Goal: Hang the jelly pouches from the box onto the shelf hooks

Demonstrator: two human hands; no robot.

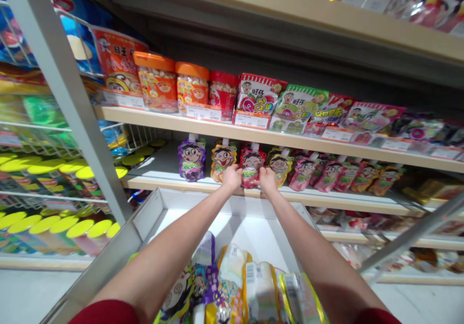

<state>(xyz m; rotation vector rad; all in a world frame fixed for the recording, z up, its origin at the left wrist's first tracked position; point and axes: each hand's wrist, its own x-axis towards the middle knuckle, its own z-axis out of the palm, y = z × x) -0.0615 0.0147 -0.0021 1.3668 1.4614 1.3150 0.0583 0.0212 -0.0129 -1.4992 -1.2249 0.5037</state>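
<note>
Both my arms reach forward to a store shelf. My left hand (pixel 232 178) and my right hand (pixel 267 180) grip the two sides of a red spouted pouch (pixel 251 167) with a cartoon face, standing upright on the shelf board (pixel 163 183). An orange pouch (pixel 223 159) stands just left of it, a purple pouch (pixel 191 158) further left, and a yellow-green pouch (pixel 281 165) on the right. Under my forearms is a white open box (pixel 250 227) holding several more pouches (pixel 232 290).
The shelf above carries orange-lidded jars (pixel 156 81) and bagged candy (pixel 259 96) behind price tags. Pink pouches (pixel 328 174) continue to the right. Yellow-lidded cans (pixel 47 169) fill wire racks at left. A grey metal post (pixel 68 96) slants across the left.
</note>
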